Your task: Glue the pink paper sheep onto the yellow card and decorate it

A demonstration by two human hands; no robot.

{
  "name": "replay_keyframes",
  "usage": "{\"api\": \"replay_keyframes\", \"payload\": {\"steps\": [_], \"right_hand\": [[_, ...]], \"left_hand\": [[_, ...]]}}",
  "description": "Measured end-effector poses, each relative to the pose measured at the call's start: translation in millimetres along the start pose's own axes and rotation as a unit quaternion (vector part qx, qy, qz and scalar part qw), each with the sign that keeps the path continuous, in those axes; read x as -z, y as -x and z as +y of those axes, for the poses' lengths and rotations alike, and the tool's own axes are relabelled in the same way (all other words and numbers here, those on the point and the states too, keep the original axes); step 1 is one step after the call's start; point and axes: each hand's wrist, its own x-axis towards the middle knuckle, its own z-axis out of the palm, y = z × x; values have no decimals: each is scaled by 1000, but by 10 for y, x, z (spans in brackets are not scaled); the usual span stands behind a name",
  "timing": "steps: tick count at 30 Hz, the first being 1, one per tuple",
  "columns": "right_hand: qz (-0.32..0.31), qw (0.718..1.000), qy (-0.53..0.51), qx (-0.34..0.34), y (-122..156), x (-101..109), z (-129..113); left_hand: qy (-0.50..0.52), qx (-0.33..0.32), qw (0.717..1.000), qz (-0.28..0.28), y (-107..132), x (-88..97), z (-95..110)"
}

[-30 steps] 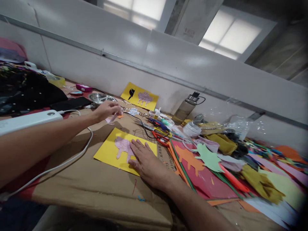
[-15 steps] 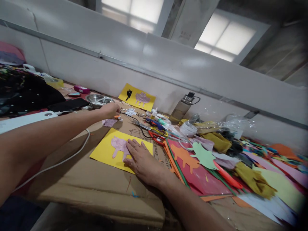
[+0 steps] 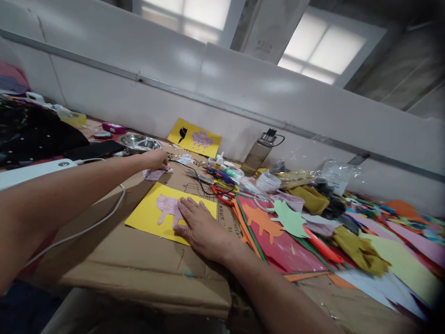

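Note:
My right hand [image 3: 200, 222] lies flat, fingers stretched, on a sheet of yellow paper [image 3: 141, 215] and partly covers the pale purple animal-shaped cutout [image 3: 167, 207] on it. My left hand [image 3: 159, 159] reaches farther back, its fingers closed and pointing down at the cardboard. Whatever the fingertips pinch, if anything, is too small to tell. Just below them lies a crumpled scrap of purple cloth [image 3: 153, 174] with a small white thing beside it. Against the wall leans another yellow sheet [image 3: 189, 139] bearing a black shape and a dotted purple animal.
Behind my left hand is a divided metal dish [image 3: 139, 143]. Scissors [image 3: 222, 189], pens and a glue bottle [image 3: 219, 160] crowd the middle, near a water bottle [image 3: 259, 152]. Felt sheets with an orange cutout [image 3: 262, 221] and green cutout [image 3: 288, 218] lie right. A white cable [image 3: 114, 206] crosses left.
My left hand has lowered slightly toward the purple scrap, and the orange bit beside it shows less. My right hand stays on the yellow sheet. The whole view has shifted a little.

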Motion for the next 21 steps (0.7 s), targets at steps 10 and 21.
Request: {"api": "replay_keyframes", "payload": {"steps": [10, 21], "right_hand": [[267, 962, -55, -10, -37, 80, 170], [269, 962, -38, -37, -61, 85, 277]], "left_hand": [[3, 6, 1000, 29, -71, 93, 41], [5, 17, 1000, -16, -32, 66, 184]]}}
